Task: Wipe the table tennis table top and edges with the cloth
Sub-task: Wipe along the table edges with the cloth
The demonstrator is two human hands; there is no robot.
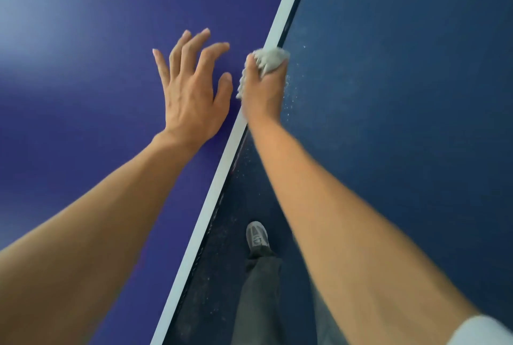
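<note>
One blue-violet counter [83,66] fills the left side. On it lies one left hand [191,89], open, fingers spread, palm down on the top. One white stripe [211,197] runs along the counter's edge. On that edge, just right of the left hand, is the one cloth [270,59], pale grey and bunched, gripped by the right hand [263,91], whose fingers curl round it over the rim. Below stand one grey shoe [257,236] and one dark trouser leg [258,289] on the dark blue floor [402,94], which is flecked with pale specks. One white sleeve [483,330] shows at the far right.
</note>
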